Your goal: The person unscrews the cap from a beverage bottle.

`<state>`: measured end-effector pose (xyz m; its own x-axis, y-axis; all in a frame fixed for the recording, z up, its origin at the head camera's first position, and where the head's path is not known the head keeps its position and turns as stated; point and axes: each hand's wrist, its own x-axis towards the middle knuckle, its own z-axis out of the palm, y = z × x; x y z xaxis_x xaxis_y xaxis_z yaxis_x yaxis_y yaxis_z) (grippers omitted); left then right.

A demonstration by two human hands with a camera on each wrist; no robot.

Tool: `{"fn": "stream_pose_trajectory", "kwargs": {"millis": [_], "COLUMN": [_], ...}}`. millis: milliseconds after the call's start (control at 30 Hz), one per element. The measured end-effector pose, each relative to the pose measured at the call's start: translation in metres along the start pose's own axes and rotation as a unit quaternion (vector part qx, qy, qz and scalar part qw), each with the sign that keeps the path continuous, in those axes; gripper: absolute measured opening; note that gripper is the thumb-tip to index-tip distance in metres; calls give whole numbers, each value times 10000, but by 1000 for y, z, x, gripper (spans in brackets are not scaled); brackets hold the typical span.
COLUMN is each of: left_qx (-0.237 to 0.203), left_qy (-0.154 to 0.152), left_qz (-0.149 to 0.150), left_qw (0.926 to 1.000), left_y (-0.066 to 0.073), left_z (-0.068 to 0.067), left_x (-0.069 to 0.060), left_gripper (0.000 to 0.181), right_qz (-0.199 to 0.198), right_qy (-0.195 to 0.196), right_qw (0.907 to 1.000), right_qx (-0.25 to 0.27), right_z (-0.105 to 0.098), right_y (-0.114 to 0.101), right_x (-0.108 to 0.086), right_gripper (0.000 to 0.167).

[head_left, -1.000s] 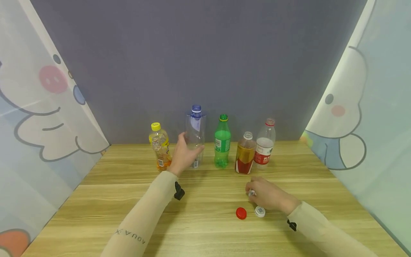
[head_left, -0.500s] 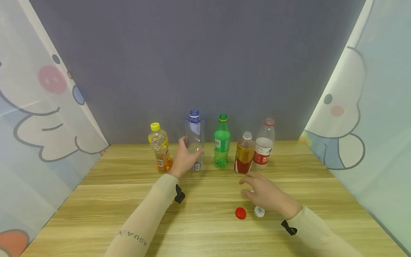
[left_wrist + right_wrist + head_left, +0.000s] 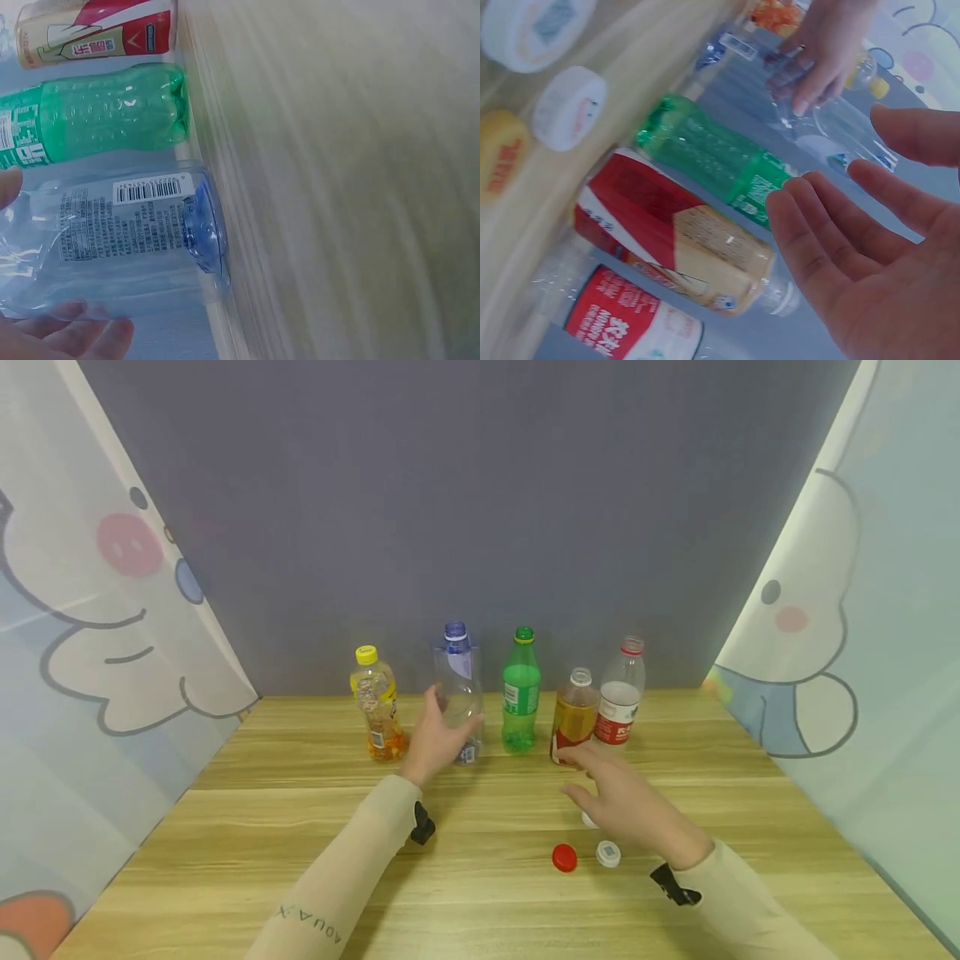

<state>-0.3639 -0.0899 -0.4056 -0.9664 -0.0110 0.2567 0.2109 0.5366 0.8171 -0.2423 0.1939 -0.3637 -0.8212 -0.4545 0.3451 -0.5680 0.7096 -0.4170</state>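
Observation:
My left hand [image 3: 438,737] is around a clear plastic bottle [image 3: 459,681] with a blue neck, fingers on one side and thumb on the other. The bottle's neck has no cap. In the left wrist view its blue base is at the tabletop edge; whether it touches is hard to tell. My right hand [image 3: 618,797] hovers over the table with fingers spread and holds nothing. Under it, a white cap [image 3: 589,820] is partly hidden. Another white cap [image 3: 608,853] and a red cap [image 3: 564,857] lie nearer. A yellowish cap [image 3: 501,154] shows in the right wrist view.
A yellow-capped bottle [image 3: 378,710] stands left of my left hand. To the right are an uncapped green bottle [image 3: 521,693], an amber drink bottle [image 3: 576,714] and a red-labelled water bottle [image 3: 619,697]. A grey wall [image 3: 480,510] rises behind the wooden table [image 3: 247,827].
The clear bottle has come lower and slightly nearer in my left hand. My right hand has let go of a white cap, risen a little forward and spread its fingers.

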Motion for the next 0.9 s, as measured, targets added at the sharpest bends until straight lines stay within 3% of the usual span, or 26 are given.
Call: {"fn": "stream_pose_trajectory", "kwargs": {"millis": [200, 433, 633, 700, 800, 900], "left_qx": [192, 418, 728, 717, 617, 466], "left_qy": [35, 74, 307, 521, 963, 1545], "left_qz": [-126, -169, -150, 68, 668, 1529], "left_qw": [9997, 9990, 9968, 9960, 9912, 9750], "left_y": [5, 13, 20, 20, 18, 13], "left_z": [-2, -9, -20, -24, -31, -39], "left_x": [-6, -16, -31, -36, -40, -39], "left_gripper": [107, 109, 97, 87, 69, 52], "right_qz": [-364, -469, -714, -815, -1001, -1081], "right_qy": [263, 520, 817, 945, 1141, 1249], "right_qw": [9988, 9970, 9935, 9917, 9881, 9858], "right_qx": [169, 340, 348, 313, 260, 298], "right_z": [-2, -1, 3, 5, 8, 11], "right_y": [-5, -14, -22, -23, -24, -26], "right_x": [6, 14, 22, 25, 31, 35], "right_gripper": [45, 46, 43, 43, 44, 46]}}
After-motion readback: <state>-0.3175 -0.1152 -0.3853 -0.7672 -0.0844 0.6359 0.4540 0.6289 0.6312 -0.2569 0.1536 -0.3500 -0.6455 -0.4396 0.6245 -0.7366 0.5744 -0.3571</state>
